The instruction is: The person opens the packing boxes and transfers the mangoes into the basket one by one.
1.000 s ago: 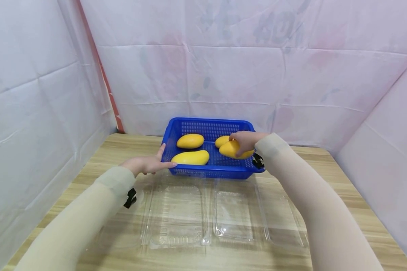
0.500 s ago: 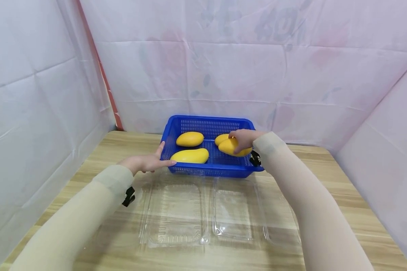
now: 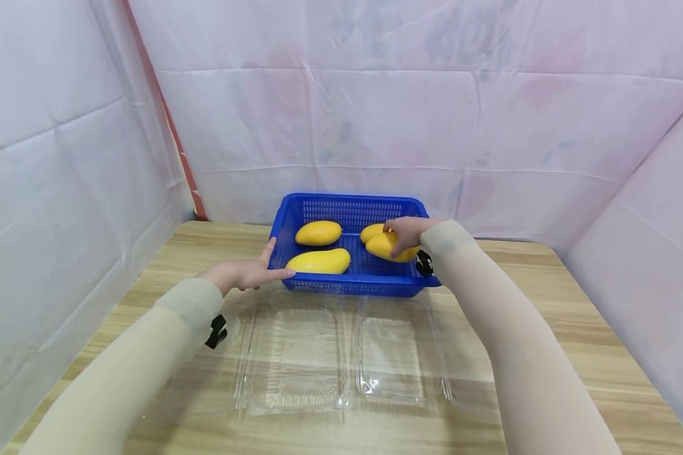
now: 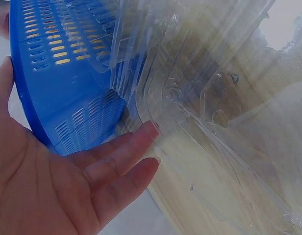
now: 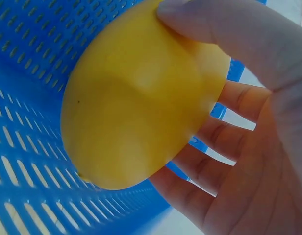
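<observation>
My right hand [image 3: 408,231] holds a yellow mango [image 3: 382,247] inside the right part of a blue plastic basket [image 3: 350,278]. In the right wrist view the thumb lies over this mango [image 5: 126,103] and the fingers are curled along its far side. Another mango [image 3: 371,232] is partly hidden behind it. Two more mangoes lie in the left part, one at the back [image 3: 319,233] and one in front [image 3: 320,261]. My left hand [image 3: 240,274] rests on the basket's front left corner, thumb and forefinger spread along the rim; its other fingers extend loosely below.
Clear plastic clamshell boxes [image 3: 344,379] lie opened out on the wooden table [image 3: 546,297], in front of the basket. Their edges are hard to make out. White cloth walls [image 3: 375,126] stand behind and at both sides.
The right hand and the mango it holds have shifted very slightly left within the basket. My left hand stays at the basket's corner. The head view has tilted a little.
</observation>
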Available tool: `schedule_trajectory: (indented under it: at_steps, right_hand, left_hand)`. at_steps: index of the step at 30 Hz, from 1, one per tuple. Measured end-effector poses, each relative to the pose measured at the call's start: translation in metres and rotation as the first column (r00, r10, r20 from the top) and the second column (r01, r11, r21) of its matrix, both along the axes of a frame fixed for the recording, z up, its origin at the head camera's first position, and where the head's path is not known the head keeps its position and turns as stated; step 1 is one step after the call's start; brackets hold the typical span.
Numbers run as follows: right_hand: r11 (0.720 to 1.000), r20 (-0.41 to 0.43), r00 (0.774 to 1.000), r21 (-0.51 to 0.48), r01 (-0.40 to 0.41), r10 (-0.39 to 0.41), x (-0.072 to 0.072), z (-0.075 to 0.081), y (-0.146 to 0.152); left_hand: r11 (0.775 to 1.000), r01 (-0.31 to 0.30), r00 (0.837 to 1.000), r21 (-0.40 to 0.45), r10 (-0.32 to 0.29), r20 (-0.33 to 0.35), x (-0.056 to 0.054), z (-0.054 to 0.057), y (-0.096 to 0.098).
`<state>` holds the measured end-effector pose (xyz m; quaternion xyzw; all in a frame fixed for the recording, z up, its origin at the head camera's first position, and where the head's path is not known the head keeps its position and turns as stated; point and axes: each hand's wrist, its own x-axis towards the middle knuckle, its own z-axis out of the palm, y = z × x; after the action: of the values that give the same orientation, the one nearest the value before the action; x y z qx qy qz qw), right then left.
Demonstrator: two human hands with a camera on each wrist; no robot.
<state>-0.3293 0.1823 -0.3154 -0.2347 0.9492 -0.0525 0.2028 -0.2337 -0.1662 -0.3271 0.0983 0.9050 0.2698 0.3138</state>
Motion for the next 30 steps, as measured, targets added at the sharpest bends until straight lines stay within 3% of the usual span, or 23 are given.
schedule_trajectory:
  at_steps: [9,30]
  right_hand:
    - [0.999,0.061,0.997,-0.014,0.047,-0.046,-0.001,-0.015,0.000]
    - [1.000,0.087,0.996,0.024,-0.003,0.001,-0.005,-0.033,-0.006]
  left_hand:
    - [1.000,0.002,1.000,0.003,-0.002,0.001,0.000,-0.003,0.000]
    - [1.000,-0.003,1.000,0.000,0.003,-0.026,0.001,-0.003,0.001]
